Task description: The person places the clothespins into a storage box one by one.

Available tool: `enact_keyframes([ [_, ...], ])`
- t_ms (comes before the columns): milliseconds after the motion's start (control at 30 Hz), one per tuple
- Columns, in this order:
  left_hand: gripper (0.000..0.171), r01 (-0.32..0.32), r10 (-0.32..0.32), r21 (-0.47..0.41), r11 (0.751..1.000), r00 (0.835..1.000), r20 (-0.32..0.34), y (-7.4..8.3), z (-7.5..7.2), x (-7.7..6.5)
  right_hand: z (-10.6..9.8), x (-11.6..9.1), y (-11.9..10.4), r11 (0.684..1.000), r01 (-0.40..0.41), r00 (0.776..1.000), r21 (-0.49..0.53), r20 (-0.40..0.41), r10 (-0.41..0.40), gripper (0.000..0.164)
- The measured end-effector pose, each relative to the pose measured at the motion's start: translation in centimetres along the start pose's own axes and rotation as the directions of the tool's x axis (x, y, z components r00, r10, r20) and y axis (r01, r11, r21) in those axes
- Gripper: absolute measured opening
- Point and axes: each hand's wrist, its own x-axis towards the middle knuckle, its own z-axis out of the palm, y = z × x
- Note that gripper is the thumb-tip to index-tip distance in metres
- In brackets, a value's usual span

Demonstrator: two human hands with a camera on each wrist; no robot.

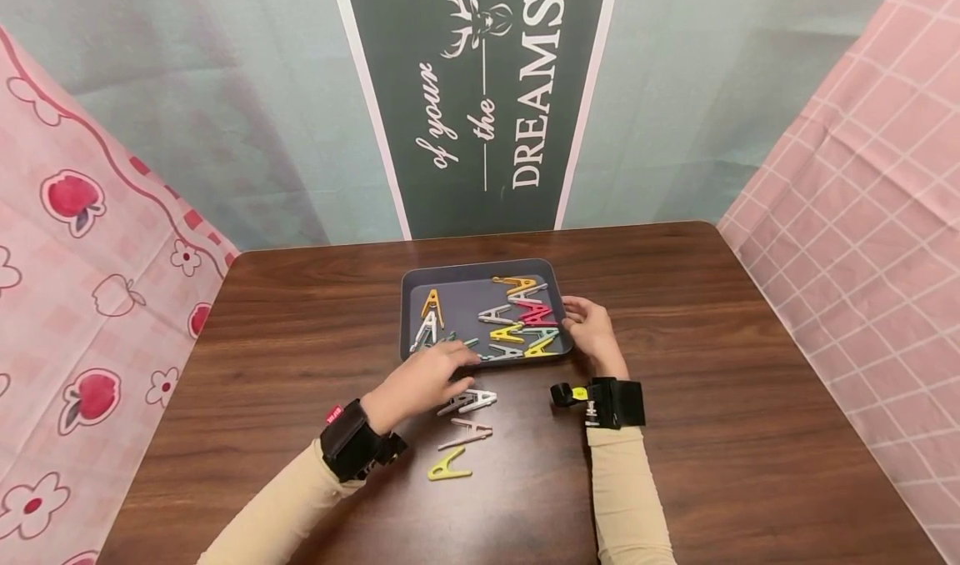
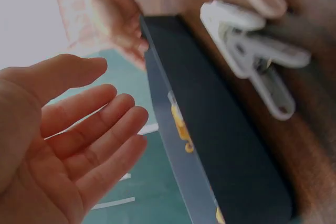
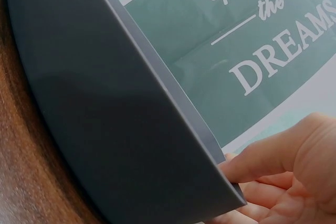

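Note:
A dark grey tray (image 1: 480,298) lies on the table with several plastic clothespins inside, among them a red clothespin (image 1: 534,312) and an orange clothespin (image 1: 432,302). My right hand (image 1: 591,328) grips the tray's right side, its thumb at the rim in the right wrist view. Over the tray's near left edge hovers my left hand (image 1: 431,377), fingers spread loosely with nothing in them, as the left wrist view shows. White clothespins (image 2: 252,56) lie on the table just beside that hand, partly covered by it in the head view.
Nearer the front lie a pale pink clothespin (image 1: 468,433) and a yellow-green clothespin (image 1: 450,465) on the brown wooden table (image 1: 712,465). A lettered curtain (image 1: 487,132) hangs behind the table, with pink patterned curtains at both sides.

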Motion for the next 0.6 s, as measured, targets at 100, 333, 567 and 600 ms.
enact_keyframes([
  [100, 0.024, -0.061, 0.065, 0.082, 0.995, 0.997, -0.036, 0.5, 0.6, -0.2, 0.1, -0.1, 0.0, 1.000, 0.001, 1.000, 0.004, -0.001, -0.001, 0.044],
  [333, 0.019, -0.103, 0.120, 0.209, 0.973, 0.991, -0.067, 1.4, 2.1, -0.7, 0.2, -0.1, -0.2, 1.000, 0.004, 1.000, -0.001, -0.004, -0.004, 0.044],
  [567, 0.019, -0.088, 0.099, 0.266, 0.960, 0.995, -0.027, 1.8, 3.4, -1.0, 0.2, -0.1, -0.2, 1.000, 0.003, 1.000, -0.006, -0.004, -0.003, 0.044],
  [600, 0.020, -0.085, 0.095, 0.275, 0.958, 0.995, -0.023, 1.8, 3.5, -1.0, 0.2, -0.1, -0.2, 1.000, 0.000, 1.000, -0.005, -0.004, 0.000, 0.044],
])
